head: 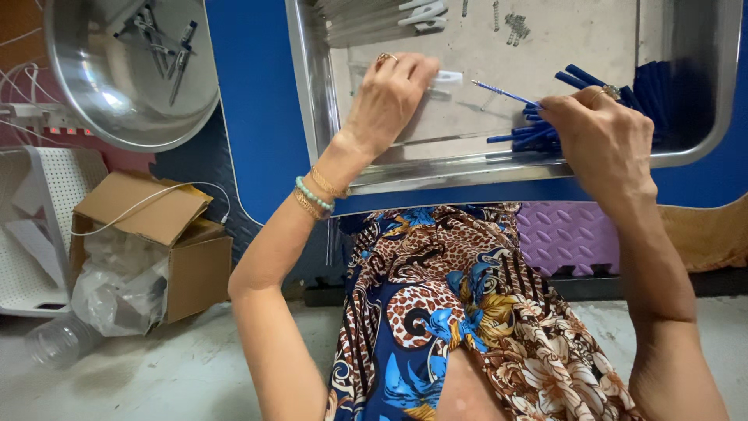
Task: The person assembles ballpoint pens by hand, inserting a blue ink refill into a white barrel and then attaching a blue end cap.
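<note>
Head view, looking down. Two hands work inside one steel tray [312, 101] on a blue table [249, 93]. The left hand [389, 97] rests palm-down on the tray floor, fingertips pinched on one small white clip [448, 76]. The right hand [604, 132] pinches one thin blue rod [505, 93] at its near end; the rod points left, raised above the tray floor. A pile of blue tubes [538, 132], too overlapped to count, lies just under the right hand. One steel bowl [78, 101] with several finished pieces stands upper left. One cardboard box [191, 273] sits on the floor.
</note>
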